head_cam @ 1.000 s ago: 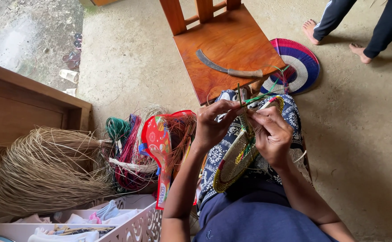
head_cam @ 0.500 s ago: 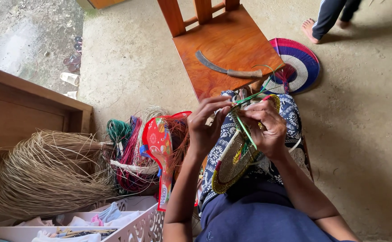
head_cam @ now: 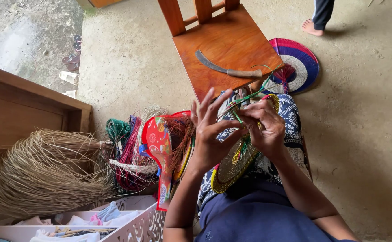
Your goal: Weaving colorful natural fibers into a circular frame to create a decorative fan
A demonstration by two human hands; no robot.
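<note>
A round woven fan piece (head_cam: pixel 231 168) with yellow and green rim rests on my lap over a blue patterned cloth (head_cam: pixel 290 112). My left hand (head_cam: pixel 211 132) is raised over it with fingers spread, its thumb and forefinger touching green strands (head_cam: pixel 249 96). My right hand (head_cam: pixel 263 127) pinches the same green strands close against the left fingertips, just above the woven piece.
A wooden stool (head_cam: pixel 225 40) stands ahead with a curved knife (head_cam: pixel 227 68) on it. A finished blue, white and pink fan (head_cam: pixel 296 67) lies beside it. Bundles of dried fibre (head_cam: pixel 43 170) and coloured strands (head_cam: pixel 126 154) lie left, near a white basket (head_cam: pixel 128 219). Another person's foot (head_cam: pixel 312 27) is far ahead.
My left hand has opened its fingers and lifted slightly. The green strands are drawn up between both hands. The other person has walked further away.
</note>
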